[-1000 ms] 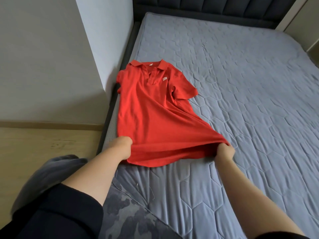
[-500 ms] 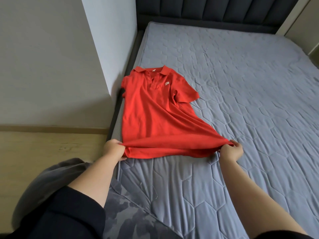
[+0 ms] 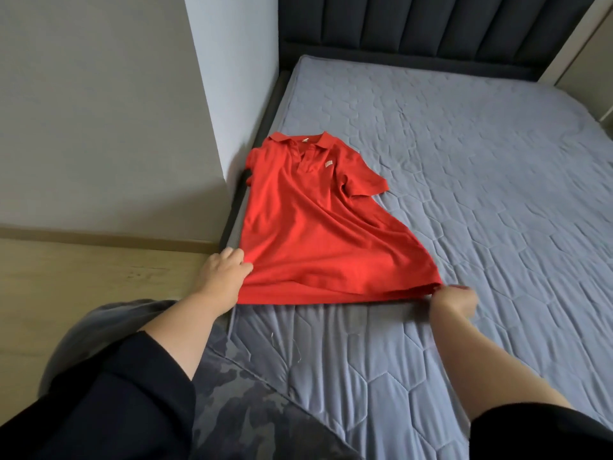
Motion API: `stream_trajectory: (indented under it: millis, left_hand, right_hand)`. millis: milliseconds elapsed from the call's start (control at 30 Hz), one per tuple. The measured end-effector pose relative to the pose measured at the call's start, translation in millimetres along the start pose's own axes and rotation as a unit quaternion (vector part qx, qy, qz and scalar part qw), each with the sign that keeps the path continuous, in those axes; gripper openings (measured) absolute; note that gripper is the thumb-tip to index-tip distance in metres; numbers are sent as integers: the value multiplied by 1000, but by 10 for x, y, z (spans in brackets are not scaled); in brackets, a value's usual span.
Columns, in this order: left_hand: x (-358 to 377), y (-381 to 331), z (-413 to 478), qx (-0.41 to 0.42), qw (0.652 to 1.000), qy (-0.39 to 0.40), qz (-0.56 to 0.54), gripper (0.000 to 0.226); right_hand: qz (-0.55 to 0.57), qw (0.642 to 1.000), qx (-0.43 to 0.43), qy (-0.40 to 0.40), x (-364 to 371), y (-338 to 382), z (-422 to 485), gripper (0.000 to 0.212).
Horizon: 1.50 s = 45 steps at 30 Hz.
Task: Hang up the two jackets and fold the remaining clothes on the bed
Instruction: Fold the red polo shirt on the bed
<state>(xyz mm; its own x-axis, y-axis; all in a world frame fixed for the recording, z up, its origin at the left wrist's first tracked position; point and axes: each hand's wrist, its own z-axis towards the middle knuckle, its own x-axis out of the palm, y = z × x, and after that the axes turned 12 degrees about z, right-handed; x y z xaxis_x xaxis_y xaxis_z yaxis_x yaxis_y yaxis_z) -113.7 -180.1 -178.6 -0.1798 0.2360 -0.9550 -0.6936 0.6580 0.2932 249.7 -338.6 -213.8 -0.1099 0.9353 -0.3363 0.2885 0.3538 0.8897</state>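
Observation:
A red polo shirt [image 3: 315, 227] lies front side up on the grey quilted bed [image 3: 481, 194], collar toward the headboard, near the bed's left edge. My left hand [image 3: 224, 272] grips the hem's left corner at the mattress edge. My right hand [image 3: 456, 302] pinches the hem's right corner. The hem is stretched tight between both hands and raised slightly off the mattress. One sleeve spreads out to the right; the other is bunched against the bed frame.
A white wall corner [image 3: 232, 94] stands close to the shirt's left side. A dark padded headboard [image 3: 431, 24] closes the far end. A camouflage-patterned cloth [image 3: 238, 410] lies at the bed's near corner. Wooden floor [image 3: 83, 283] is on the left.
Both hands pulled the hem wider apart and flatter; the left hand shifted left to the mattress edge. The shirt's body has smoothed out.

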Motion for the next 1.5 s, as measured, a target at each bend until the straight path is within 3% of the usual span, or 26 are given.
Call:
stream_trajectory:
  millis: [67,167,267,333,400,500,567,633,700,767,833,967,1100,1133,1233,1300,1400,1433,1500]
  left_hand:
    - [107,-24,-34,56,990,120,44,39]
    - [130,-156,-29,71,986,139,54,47]
    - [52,-257,18,45,990,113,77,51]
    - [2,-312,46,32,991,98,87,51]
    - [-34,-358,61,30,992,87,88,49]
    - [-52,-360,54,23,994,91,52,42]
    - [-56,-325,46,31,995,99,9,41]
    - [-62,-306,50,56,994,95,-26,39]
    - [-66,-310,59,71,989,116,-50,36]
    - [-80,-322,53,84,976,193,-62,31]
    - [-80,-329,44,104,956,267,-57,24]
    - [-103,-331,58,83,952,284,-82,24]
    - [-132,-317,57,82,948,306,-38,28]
    - [-132,-311,61,90,946,313,-9,28]
    - [-112,-288,84,98,932,343,67,30]
    - [-122,-300,94,97,921,367,91,30]
    - [-123,-340,97,77,914,394,64,30]
    - [-116,-334,99,65,910,407,31,29]
    - [-82,-316,107,5,901,424,-88,28]
  right_hand:
    - [-111,992,-55,29,-79,-91,-32,28]
    - [-153,947,-275,63,-24,-174,-212,50]
    - [-218,829,-472,204,104,-330,-465,60]
    - [-302,739,-526,293,199,-416,-583,60]
    - [-363,691,-530,331,283,-417,-652,52]
    - [-292,724,-538,316,338,-275,-688,24]
    - [-267,752,-516,313,339,-182,-637,15]
    - [-313,761,-477,310,324,-111,-550,14]
    - [-365,737,-466,326,277,-96,-449,20]
    - [-408,691,-489,341,220,-124,-357,22]
    - [-406,683,-506,336,171,-125,-316,21]
    - [-376,695,-509,341,162,-127,-324,20]
    - [-440,637,-526,353,166,-101,-327,24]
    - [-441,628,-543,341,155,-82,-302,23]
    - [-416,617,-599,296,121,-2,-262,49]
    - [-415,607,-620,274,143,5,-298,48]
    - [-548,583,-536,271,211,-28,-358,18]
    - [-570,603,-483,280,244,-37,-358,13]
    - [-586,643,-385,308,303,-6,-380,24]
